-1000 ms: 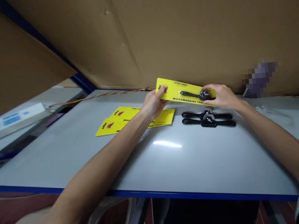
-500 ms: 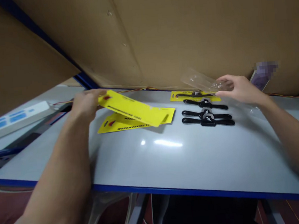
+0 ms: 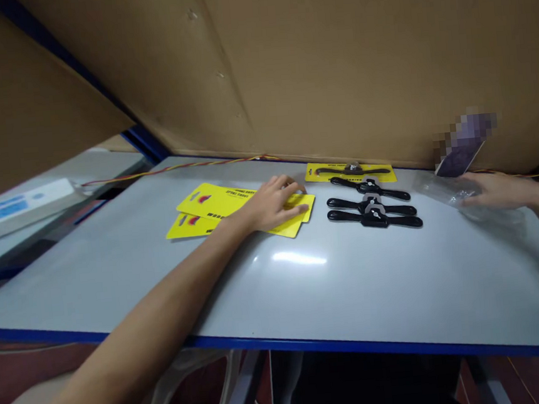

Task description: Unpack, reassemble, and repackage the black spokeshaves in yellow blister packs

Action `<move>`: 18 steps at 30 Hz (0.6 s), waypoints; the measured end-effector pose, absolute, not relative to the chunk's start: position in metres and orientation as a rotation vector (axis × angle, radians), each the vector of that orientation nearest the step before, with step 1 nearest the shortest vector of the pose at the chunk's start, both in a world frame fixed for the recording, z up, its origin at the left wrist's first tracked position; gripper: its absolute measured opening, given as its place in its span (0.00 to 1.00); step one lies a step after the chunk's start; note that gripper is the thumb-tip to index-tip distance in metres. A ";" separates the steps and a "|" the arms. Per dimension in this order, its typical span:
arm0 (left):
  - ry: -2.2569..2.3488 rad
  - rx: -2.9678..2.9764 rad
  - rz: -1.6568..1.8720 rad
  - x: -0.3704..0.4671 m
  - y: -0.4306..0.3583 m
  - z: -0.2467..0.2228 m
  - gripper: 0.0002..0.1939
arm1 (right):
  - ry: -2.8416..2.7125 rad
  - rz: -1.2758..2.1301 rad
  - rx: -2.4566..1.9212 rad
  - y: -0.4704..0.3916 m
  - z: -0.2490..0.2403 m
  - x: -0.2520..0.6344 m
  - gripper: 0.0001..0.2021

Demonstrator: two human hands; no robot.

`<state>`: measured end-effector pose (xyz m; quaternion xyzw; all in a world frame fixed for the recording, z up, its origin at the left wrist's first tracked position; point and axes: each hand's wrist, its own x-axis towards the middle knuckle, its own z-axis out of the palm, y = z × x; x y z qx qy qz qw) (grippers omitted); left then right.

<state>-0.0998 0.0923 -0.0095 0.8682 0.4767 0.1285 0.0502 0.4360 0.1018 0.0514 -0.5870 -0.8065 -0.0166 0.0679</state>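
Note:
My left hand (image 3: pixel 272 205) lies on a loose stack of yellow printed backing cards (image 3: pixel 208 201), palm down with fingers apart. At the right, my right hand (image 3: pixel 497 189) has its fingers closed on a clear plastic blister shell (image 3: pixel 457 190), low over the table. More clear plastic shows beneath that hand; how many pieces there are I cannot tell. Between the hands, three black spokeshaves (image 3: pixel 373 218) lie roughly parallel, their handles pointing left and right. Behind them, another spokeshave (image 3: pixel 352 168) rests on its own yellow card (image 3: pixel 313 173).
A cardboard wall (image 3: pixel 286 68) closes off the back of the white table (image 3: pixel 268 296). A purple object (image 3: pixel 463 147), partly pixelated, leans there at the right. Twisted wires (image 3: pixel 176 167) run along the back edge to a white power strip (image 3: pixel 29 204) at far left.
The yellow card that my left hand held raised is now down on the stack, and that hand has moved right onto it. My right hand has carried the clear shell right and down.

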 end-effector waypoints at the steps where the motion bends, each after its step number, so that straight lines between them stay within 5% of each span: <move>1: 1.466 2.648 0.413 -0.094 0.094 -0.013 0.34 | -2.459 -0.026 -1.759 0.104 0.054 0.424 0.24; 4: 1.547 2.622 0.475 -0.085 0.101 -0.018 0.30 | -2.509 0.078 -1.569 0.112 0.059 0.368 0.27; 10: 1.617 2.516 0.515 -0.083 0.113 -0.014 0.30 | -2.559 0.318 -1.349 0.127 0.034 0.255 0.17; 18: 1.659 2.678 0.427 -0.077 0.156 -0.004 0.28 | -2.557 0.367 -1.336 0.123 0.033 0.242 0.14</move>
